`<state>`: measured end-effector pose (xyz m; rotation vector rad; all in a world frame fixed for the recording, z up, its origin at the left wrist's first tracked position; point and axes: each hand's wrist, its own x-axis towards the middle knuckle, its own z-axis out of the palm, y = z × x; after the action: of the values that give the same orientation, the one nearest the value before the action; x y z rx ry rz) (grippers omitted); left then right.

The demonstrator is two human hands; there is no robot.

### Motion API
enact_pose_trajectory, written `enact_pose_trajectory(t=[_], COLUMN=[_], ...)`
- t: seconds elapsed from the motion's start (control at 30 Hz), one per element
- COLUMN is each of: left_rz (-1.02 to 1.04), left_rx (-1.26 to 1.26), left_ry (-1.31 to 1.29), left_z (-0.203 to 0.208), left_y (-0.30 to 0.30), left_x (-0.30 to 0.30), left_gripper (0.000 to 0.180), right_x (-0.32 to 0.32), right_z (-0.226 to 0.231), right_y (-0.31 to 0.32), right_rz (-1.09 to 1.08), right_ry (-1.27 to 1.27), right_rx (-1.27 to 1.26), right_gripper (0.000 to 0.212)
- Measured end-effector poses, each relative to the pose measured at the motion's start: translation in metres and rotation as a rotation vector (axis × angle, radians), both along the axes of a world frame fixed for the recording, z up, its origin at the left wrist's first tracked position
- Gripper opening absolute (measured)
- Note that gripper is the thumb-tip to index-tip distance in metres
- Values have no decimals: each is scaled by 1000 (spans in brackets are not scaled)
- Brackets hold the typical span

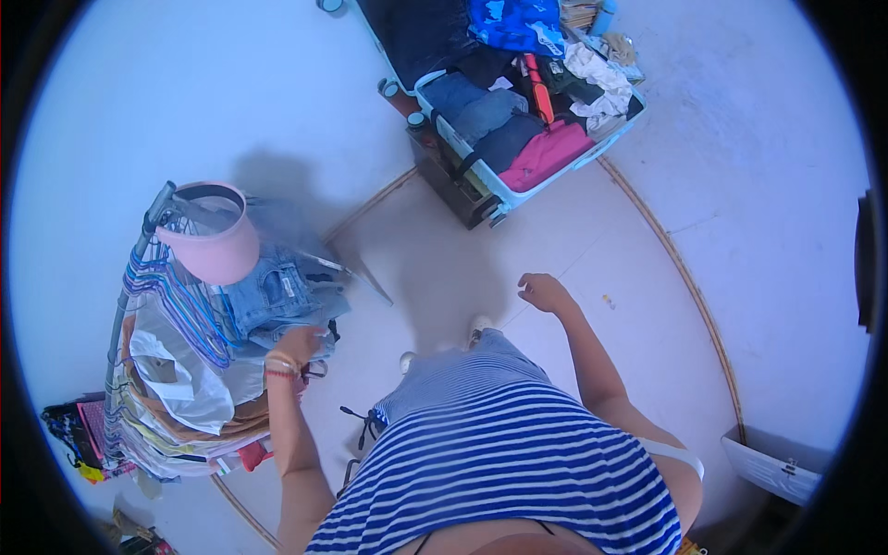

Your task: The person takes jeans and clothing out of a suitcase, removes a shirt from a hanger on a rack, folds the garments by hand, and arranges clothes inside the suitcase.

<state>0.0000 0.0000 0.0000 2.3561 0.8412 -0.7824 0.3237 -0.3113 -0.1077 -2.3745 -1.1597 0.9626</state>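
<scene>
On the right side of the clothes rack point(155, 218), denim garments point(279, 294) are seen beside the crowded hangers point(199, 331). Their lower edge is met by the left hand point(296, 348); whether cloth is pinched by its fingers cannot be made out. The right hand point(544, 293) is held empty above the floor, fingers loosely curled and apart. Denim is probably best supported with both hands, so that neither the hangers nor the pink visor point(220, 253) is snagged.

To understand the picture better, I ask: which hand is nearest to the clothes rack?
The left hand, with the red wristband, beside the blue denim clothes. The right hand is away from the rack, above the floor.
</scene>
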Motion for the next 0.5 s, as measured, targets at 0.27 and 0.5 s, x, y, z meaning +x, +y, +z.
enact_pose_trajectory(t=[0.27, 0.5], left_rz=[382, 1534], left_rx=[-674, -1043], left_ry=[186, -155], left_z=[-62, -220], left_y=[-114, -111], left_x=[-26, -60], left_gripper=[24, 12], right_x=[31, 64], right_z=[5, 12], right_y=[-32, 8], right_rz=[-154, -101], right_ry=[166, 164], right_rx=[120, 278], right_gripper=[23, 22])
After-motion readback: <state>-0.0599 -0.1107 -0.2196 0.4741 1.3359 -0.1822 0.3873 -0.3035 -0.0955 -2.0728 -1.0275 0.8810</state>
